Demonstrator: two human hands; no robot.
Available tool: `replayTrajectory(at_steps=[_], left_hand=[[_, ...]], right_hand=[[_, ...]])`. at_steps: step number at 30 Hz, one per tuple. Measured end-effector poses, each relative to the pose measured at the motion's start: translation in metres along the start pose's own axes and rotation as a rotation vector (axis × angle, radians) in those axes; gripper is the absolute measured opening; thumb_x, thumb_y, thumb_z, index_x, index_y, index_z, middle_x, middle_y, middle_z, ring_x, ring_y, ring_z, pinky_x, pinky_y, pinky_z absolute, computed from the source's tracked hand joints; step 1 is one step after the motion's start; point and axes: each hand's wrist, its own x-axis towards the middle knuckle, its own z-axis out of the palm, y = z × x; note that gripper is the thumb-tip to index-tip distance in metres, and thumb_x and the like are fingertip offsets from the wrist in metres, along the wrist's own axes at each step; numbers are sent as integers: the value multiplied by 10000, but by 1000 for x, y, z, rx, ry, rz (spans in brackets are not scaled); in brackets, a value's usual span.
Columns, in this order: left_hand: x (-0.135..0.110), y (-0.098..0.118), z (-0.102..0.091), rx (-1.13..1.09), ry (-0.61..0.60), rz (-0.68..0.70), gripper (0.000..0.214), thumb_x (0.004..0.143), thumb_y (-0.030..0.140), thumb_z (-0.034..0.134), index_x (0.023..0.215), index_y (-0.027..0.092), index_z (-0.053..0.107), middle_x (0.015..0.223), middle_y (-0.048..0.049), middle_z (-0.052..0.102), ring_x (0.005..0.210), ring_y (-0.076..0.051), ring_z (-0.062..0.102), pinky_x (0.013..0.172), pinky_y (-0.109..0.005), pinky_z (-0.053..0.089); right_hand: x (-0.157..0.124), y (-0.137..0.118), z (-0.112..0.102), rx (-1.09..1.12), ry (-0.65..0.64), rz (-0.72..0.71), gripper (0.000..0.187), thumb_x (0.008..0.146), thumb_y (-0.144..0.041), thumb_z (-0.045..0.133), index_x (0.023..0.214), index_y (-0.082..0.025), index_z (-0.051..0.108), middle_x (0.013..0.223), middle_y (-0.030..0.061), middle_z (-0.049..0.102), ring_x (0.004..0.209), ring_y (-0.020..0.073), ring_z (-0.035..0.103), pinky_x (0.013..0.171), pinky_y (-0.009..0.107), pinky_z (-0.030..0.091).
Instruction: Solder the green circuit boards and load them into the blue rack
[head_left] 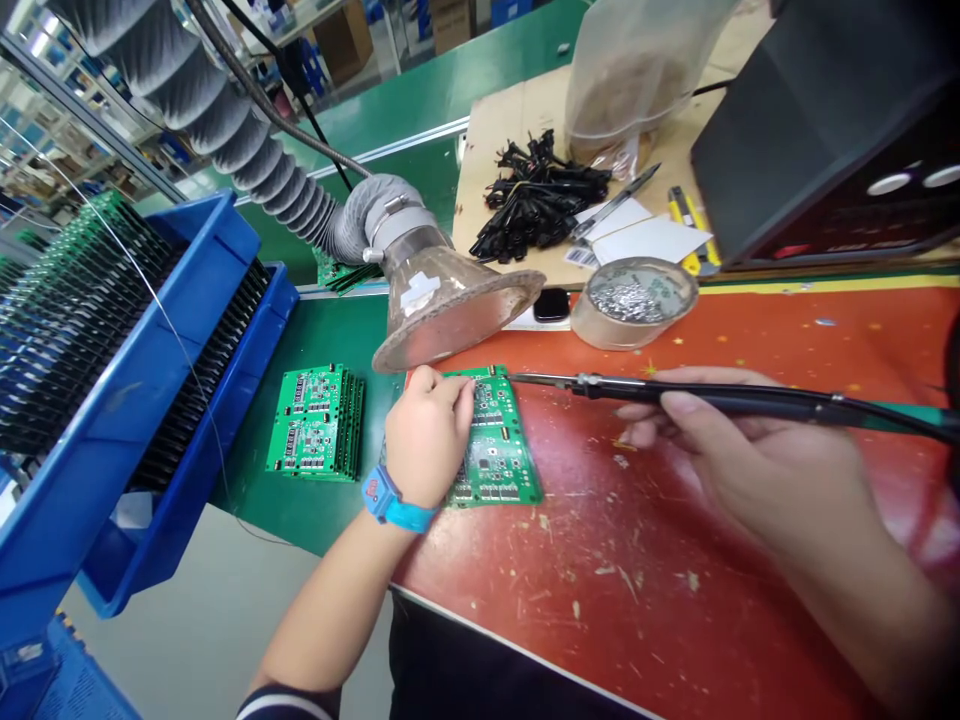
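Note:
A green circuit board point(499, 450) lies on the red mat point(675, 600). My left hand point(427, 435), with a blue watch on the wrist, rests on the board's left edge with fingers curled and pinched near its top; what they pinch is too small to name. My right hand point(750, 450) is closed on a black soldering iron point(675, 392), held like a pen. The iron's tip points left and ends at the board's top right corner. A thin wire runs from the upper left toward my left hand.
A fume hood point(450, 300) on a grey hose hangs just above the board. A stack of green boards point(319, 422) lies left of it. Blue bins point(112, 400) hold racked boards. Behind are a tin of solder scraps point(636, 298), black parts point(536, 195) and a dark box point(825, 130).

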Motion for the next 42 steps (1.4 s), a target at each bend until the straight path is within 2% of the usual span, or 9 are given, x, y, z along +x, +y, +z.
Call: replayTrajectory(at_steps=[5, 10, 17, 22, 29, 37, 42], left_hand=[[2, 2, 4, -11, -2, -13, 229, 875, 270, 485, 863, 167, 689, 716, -22, 515, 629, -127, 514, 574, -242, 432], [0, 2, 4, -64, 6, -8, 202, 865, 245, 507, 882, 157, 688, 733, -32, 531, 674, -134, 534, 633, -251, 456], [-4, 4, 0, -86, -7, -7, 192, 858, 240, 517, 863, 147, 684, 733, -37, 546, 667, -138, 541, 640, -260, 469], [-3, 4, 4, -75, -26, -15, 193, 862, 246, 510, 880, 158, 681, 744, -35, 545, 684, -136, 547, 644, -252, 468], [-2, 5, 8, -93, -38, 18, 202, 869, 224, 490, 904, 148, 674, 750, -40, 523, 690, -144, 532, 650, -272, 465], [-12, -4, 1, -194, 51, 16, 280, 868, 89, 412, 1088, 87, 586, 806, -64, 495, 767, -158, 496, 722, -325, 477], [-19, -9, -10, -251, 108, -60, 184, 873, 162, 476, 974, 136, 628, 760, -40, 539, 727, -134, 537, 688, -285, 482]], right_hand=[[0, -2, 1, -26, -12, -19, 252, 715, -417, 616, 858, -212, 586, 706, 5, 670, 535, 134, 614, 597, 339, 552], [-1, -5, 2, -23, -15, -30, 234, 715, -402, 618, 851, -214, 584, 688, 7, 671, 537, 135, 617, 592, 331, 558], [-6, -13, 4, -36, 67, -24, 152, 723, -336, 613, 819, -219, 601, 624, -5, 656, 538, 131, 613, 597, 320, 564], [-5, -12, 2, -100, 17, -30, 170, 713, -358, 591, 801, -212, 594, 564, 1, 635, 538, 154, 616, 591, 340, 562], [-7, -17, 5, -115, 15, -41, 152, 730, -340, 581, 814, -214, 595, 592, 2, 643, 561, 133, 612, 596, 298, 558], [-7, -18, 5, -126, 41, -47, 92, 728, -305, 571, 754, -219, 591, 537, -11, 621, 568, 163, 634, 590, 348, 576], [-7, -20, 4, -72, 54, -32, 100, 725, -308, 587, 760, -215, 592, 586, -4, 639, 522, 148, 610, 582, 350, 566]])
